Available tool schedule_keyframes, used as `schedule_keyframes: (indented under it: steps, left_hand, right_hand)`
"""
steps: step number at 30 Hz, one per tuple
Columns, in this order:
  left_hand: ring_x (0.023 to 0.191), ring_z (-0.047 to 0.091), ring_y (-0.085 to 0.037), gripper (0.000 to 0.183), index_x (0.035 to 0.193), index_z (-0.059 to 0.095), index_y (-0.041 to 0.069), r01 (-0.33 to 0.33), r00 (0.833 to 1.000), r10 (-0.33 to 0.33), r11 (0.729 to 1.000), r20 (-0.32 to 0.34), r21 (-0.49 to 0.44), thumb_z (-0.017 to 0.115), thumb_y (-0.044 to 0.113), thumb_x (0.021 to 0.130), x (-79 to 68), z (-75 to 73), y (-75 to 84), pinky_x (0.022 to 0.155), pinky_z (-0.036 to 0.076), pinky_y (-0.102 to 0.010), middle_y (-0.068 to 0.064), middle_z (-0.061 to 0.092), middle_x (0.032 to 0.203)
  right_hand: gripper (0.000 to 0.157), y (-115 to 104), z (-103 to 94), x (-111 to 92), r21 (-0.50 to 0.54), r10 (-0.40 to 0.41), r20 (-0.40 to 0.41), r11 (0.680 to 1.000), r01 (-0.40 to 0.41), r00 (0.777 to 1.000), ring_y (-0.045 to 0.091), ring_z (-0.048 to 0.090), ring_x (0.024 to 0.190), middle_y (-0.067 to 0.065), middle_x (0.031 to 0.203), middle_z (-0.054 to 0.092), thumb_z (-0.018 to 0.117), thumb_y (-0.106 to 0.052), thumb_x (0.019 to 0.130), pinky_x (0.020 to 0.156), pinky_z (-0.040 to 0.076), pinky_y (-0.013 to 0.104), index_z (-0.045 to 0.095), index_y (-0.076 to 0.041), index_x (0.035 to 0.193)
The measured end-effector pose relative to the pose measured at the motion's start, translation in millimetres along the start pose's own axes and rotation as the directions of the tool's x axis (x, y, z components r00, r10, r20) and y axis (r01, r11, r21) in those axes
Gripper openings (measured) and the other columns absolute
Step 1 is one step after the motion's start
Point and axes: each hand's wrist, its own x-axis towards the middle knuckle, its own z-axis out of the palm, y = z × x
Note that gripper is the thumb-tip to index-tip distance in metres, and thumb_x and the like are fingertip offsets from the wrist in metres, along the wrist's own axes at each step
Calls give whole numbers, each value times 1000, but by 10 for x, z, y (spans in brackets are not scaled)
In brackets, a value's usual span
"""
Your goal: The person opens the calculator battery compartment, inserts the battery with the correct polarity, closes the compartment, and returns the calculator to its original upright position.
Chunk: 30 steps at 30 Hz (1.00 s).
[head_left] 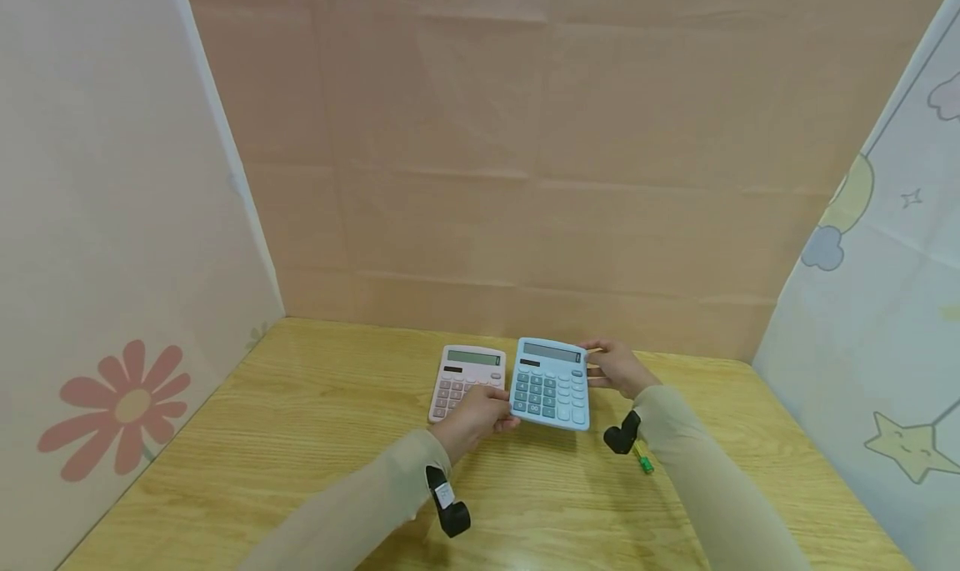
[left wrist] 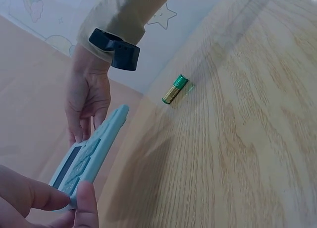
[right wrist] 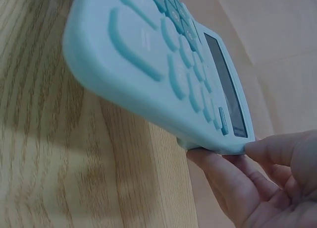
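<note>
A light blue calculator (head_left: 551, 383) is held up off the table, its keys and display facing the head camera. My left hand (head_left: 476, 419) pinches its lower left corner between thumb and fingers, plain in the left wrist view, where the calculator (left wrist: 94, 151) appears nearly edge-on. At the upper right corner, my right hand (head_left: 613, 367) grips it, with the thumb at the edge and the fingers (right wrist: 233, 181) behind. A pink calculator (head_left: 472, 369) is just left of the blue one, partly hidden by my left hand. Both displays read 0.
A green and yellow battery (left wrist: 175, 89) lies on the wooden table (head_left: 322, 404), near the right wrist in the head view. A plain backdrop (head_left: 525, 154) rises behind the table. Printed white sheets (head_left: 885, 321) stand at both sides.
</note>
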Motion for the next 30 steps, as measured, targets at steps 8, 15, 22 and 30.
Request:
schedule_keyframes:
  steps: [8,15,22,30]
  left_hand:
    - [74,64,-17,25,121,52,-5,-8,1000,8,1000,-5,27,52,1,96,-39,-31,-12,75,56,-30,-16,61,98]
    - [69,61,-13,24,119,53,-8,-7,1000,7,1000,-5,7,51,-1,95,-26,-42,-10,70,55,-25,-16,61,96]
    - [68,61,-12,25,119,54,-10,1,1000,-1,1000,-4,0,50,-3,95,-11,-46,-15,69,54,-24,-15,61,93]
    - [70,62,-14,23,117,55,-10,5,1000,-5,1000,-6,-6,50,-2,96,3,-56,-28,72,55,-27,-15,60,93]
  right_hand:
    - [39,-12,3,-6,9,-18,18,1000,17,1000,20,69,87,26,121,58,42,-11,103,75,58,35,42,9,136]
    - [37,-5,-6,-11,-18,-23,24,1000,23,999,17,66,86,24,118,58,42,-9,102,76,58,35,44,13,133]
    - [34,14,-26,6,-150,-43,-11,988,41,999,17,60,89,16,110,63,46,-8,101,90,53,41,52,13,127]
    - [31,22,-45,31,-236,-72,1,969,70,997,18,46,76,5,96,57,48,-7,100,74,45,34,57,11,124]
